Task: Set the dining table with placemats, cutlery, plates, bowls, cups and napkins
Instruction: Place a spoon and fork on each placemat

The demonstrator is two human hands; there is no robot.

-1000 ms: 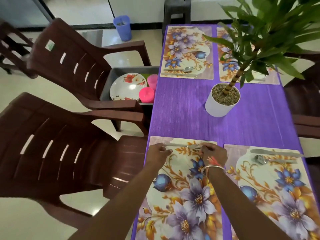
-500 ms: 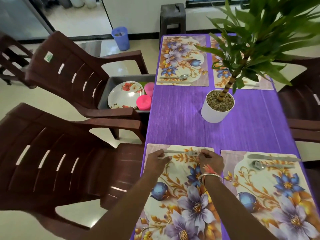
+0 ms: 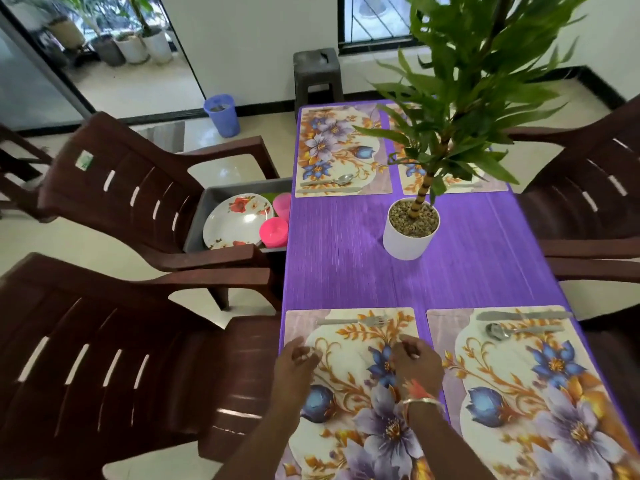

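Fork point(image 3: 353, 321) lies flat along far edge of near-left placemat point(image 3: 349, 344), probably to keep centre free for plate. Left hand point(image 3: 298, 358) and right hand point(image 3: 415, 358) hover just short of it, fingers loosely curled, gripping nothing. Plates point(image 3: 237, 220) sit in tub point(image 3: 207, 199) beside surface point(image 3: 346, 258), within reach.

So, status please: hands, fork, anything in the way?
Left hand, right hand: empty, above near placemat. Fork at its far edge, clear of both. Plate and pink cups sit in grey tub on chair.

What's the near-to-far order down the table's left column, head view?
left hand → fork → bare purple tablecloth → knife → spoon → grey stool beyond the table's far end.
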